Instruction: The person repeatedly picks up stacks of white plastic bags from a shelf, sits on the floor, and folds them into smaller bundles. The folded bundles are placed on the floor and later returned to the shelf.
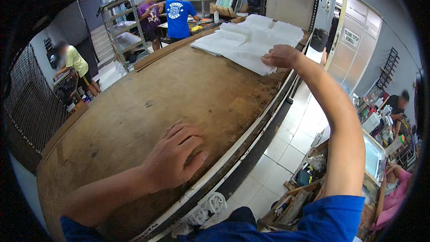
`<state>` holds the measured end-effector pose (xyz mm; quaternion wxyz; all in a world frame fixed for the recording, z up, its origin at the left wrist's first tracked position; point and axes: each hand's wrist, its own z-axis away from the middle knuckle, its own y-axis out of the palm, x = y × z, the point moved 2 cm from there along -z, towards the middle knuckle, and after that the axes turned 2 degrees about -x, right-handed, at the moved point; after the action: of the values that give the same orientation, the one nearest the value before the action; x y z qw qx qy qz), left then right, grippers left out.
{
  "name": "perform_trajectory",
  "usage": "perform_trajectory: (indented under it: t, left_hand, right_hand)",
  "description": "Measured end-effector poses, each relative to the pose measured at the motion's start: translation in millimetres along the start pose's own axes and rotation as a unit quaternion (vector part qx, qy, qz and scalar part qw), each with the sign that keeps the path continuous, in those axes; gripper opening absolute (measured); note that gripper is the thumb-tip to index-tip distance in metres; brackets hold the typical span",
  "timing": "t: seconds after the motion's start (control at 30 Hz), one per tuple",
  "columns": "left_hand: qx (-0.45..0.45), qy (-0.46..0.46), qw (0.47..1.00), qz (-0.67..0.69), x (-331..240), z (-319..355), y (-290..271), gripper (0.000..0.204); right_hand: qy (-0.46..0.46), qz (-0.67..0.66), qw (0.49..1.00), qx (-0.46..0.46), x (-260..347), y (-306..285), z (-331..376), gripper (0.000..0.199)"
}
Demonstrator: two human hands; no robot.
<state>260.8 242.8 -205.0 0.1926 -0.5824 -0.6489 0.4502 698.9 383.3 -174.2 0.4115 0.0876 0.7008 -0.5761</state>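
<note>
A pile of thin white sheets (251, 40), which look like paper, lies spread and overlapping at the far end of a large brown worktable (148, 94). My right hand (280, 57) reaches out to the near right corner of the pile, its fingers bent and closed on the edge of a white sheet. Its fingertips are partly hidden, so how many sheets they grip cannot be told. Much nearer to me, my left hand (177, 154) hovers over or rests on the bare board. Its fingers are loosely curled, the thumb stands apart, and nothing shows in it.
A metal-edged rail (242, 152) runs along the table's right side, above a white tiled floor (273, 170). White plastic bundles (208, 208) hang near my body. Metal shelves (125, 36) and several people stand beyond the table. At right, a frame (374, 157) lies beside another person.
</note>
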Motion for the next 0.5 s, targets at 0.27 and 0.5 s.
perform_trajectory:
  t: [0.27,0.5]
  left_hand:
    - [0.049,-0.026,0.993,-0.104,-11.4,-17.0,-7.2,0.024]
    - [0.007,0.009,0.997,-0.079,11.8,-151.8,41.6,0.039]
  right_hand:
    - [-0.092,-0.065,0.993,-0.017,-16.5,4.9,-13.7,0.021]
    - [-0.190,-0.040,0.969,-0.154,-31.5,19.7,9.4,0.009]
